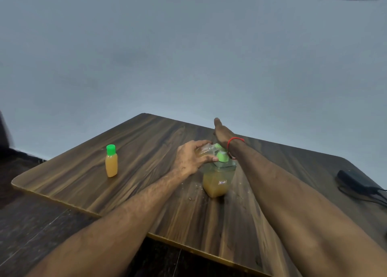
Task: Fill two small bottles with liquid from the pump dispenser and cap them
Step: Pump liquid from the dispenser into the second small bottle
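Two bare forearms are reaching in from the near edge over the wooden table (146,193). One pump dispenser (217,178), holding orange liquid, is standing mid-table. Left hand (191,159) is gripping one small clear bottle (206,150), tilting it on its side against the green pump head (222,156). Right hand (223,132) is lying flat with its fingers stretched out, its wrist with a red thread (235,140) sitting over the pump. A second small bottle (111,163), filled and green-capped, is standing upright well left of both hands. One black adapter (354,181) is resting at the right edge.
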